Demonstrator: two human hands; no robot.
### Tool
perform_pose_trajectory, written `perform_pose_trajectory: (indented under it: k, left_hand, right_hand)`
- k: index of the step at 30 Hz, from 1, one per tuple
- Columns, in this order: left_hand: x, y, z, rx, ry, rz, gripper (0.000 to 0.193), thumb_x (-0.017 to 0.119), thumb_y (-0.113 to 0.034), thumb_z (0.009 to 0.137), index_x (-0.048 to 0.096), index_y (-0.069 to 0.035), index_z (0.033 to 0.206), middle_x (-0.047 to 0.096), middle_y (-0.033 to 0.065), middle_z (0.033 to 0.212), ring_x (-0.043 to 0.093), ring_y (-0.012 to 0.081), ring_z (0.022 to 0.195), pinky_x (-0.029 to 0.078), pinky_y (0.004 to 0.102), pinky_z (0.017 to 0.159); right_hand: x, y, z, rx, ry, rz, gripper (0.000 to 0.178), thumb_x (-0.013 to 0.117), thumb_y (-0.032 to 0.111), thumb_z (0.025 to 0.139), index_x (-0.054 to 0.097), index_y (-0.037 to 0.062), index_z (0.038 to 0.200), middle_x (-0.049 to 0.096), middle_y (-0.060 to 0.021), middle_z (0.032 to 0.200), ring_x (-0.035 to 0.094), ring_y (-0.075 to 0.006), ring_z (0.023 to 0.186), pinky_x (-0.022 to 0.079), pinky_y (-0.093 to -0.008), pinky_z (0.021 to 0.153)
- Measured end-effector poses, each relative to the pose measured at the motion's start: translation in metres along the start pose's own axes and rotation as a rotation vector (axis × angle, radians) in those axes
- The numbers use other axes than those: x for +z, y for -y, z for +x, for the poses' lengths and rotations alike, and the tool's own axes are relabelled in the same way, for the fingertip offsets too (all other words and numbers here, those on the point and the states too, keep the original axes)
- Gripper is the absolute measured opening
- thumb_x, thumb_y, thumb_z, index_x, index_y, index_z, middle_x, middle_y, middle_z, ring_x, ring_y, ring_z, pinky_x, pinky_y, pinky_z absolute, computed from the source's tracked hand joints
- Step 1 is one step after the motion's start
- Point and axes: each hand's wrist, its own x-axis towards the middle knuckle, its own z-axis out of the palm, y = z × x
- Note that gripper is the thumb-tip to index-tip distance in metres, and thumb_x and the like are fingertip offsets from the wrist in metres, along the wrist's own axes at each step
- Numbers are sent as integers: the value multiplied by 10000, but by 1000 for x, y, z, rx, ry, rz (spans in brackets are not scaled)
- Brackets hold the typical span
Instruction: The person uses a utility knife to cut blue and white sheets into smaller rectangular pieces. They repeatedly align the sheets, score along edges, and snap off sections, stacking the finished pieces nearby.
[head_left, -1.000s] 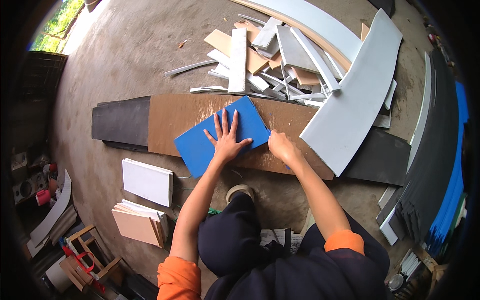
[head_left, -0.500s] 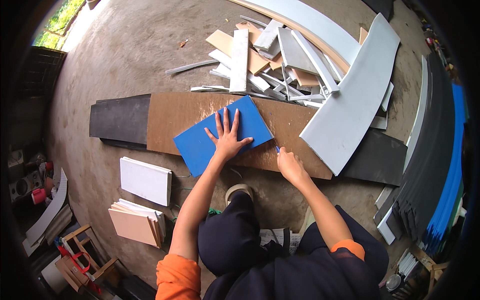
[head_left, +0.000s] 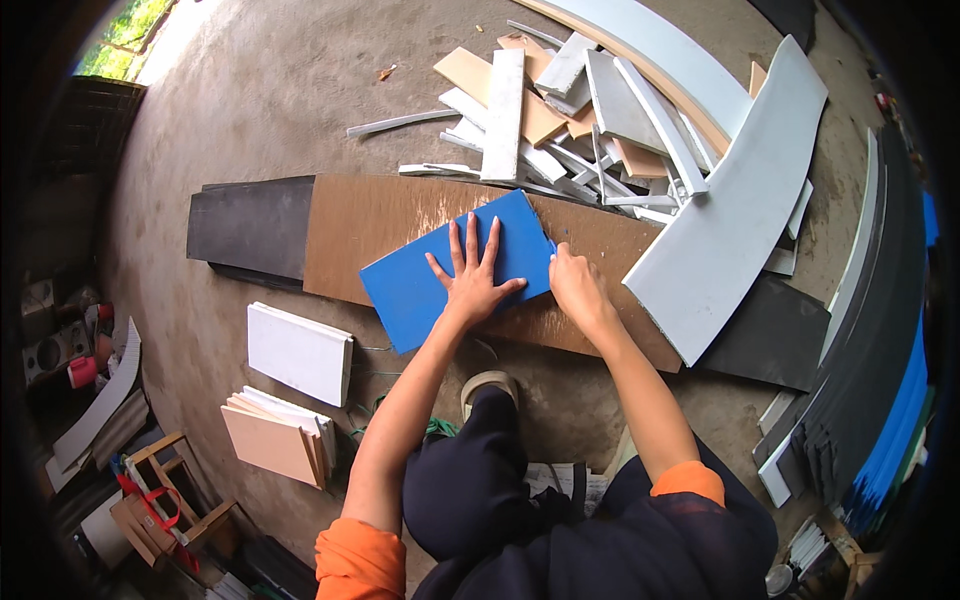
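Note:
A blue rectangular foam sheet (head_left: pixel 415 275) lies aslant on a scuffed brown board (head_left: pixel 345 240). My left hand (head_left: pixel 475 285) presses flat on the sheet with its fingers spread. At the sheet's right edge, my right hand (head_left: pixel 580 288) is closed round a slim blue tool, seemingly a utility knife (head_left: pixel 552 248). Only its blue end shows past my fingers, against the sheet's edge; its blade cannot be made out. Beneath the brown board, dark panels (head_left: pixel 250 228) stick out at both ends.
Beyond the board lies a heap of white and tan offcuts (head_left: pixel 505 115), beside a long curved white sheet (head_left: pixel 735 200). White (head_left: pixel 298 350) and tan (head_left: pixel 265 440) stacked panels are on the floor at left. Black sheets (head_left: pixel 850 310) and blue sheets (head_left: pixel 895 400) line the right side.
My right hand has moved forward along the blue sheet's right edge with the blue tool. My left hand stays pressed on the sheet. The whole view has shifted slightly.

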Motion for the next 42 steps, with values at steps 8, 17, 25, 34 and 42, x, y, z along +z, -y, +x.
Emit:
perform_pose_trajectory:
  k: [8,17,25,34,42]
  left_hand:
    - [-2,-3,-1,-24,26,8,994,588,-634,634,65,-280,1402,-103,55,1462,-177,279,1322,-129,665,905]
    - [-3,-3,-2,-30,51,23,983,568,-644,648,52,-279,1401,-99,57,1462,-184,282,1320,-141,665,905]
    - [-3,-5,1,-38,63,40,989,556,-657,651,25,-288,1400,-128,46,1458,-190,274,1319,-145,657,908]
    - [-3,-4,-1,-21,42,32,1001,605,-609,636,52,-278,1402,-103,61,1461,-174,289,1322,-141,669,895]
    - [-5,-4,-2,-38,70,38,989,566,-650,649,47,-275,1403,-124,62,1457,-194,281,1317,-138,659,907]
  right_hand:
    - [-1,6,11,24,1,86,269,379,221,894,497,-15,941,597,-269,808,583,-422,810,458,-505,724]
    - [-5,-12,-14,95,221,19,263,371,103,843,521,-60,986,600,-264,918,582,-407,893,457,-485,792]
    - [8,-35,-62,110,232,-33,237,389,160,865,505,-34,937,602,-251,903,571,-405,914,451,-510,761]
    - [-39,10,30,-48,-7,-7,283,415,207,873,536,-41,939,617,-241,844,603,-384,839,483,-469,719]
    - [-15,27,71,-31,30,1,316,391,214,860,550,-39,965,588,-273,928,559,-423,916,447,-490,804]
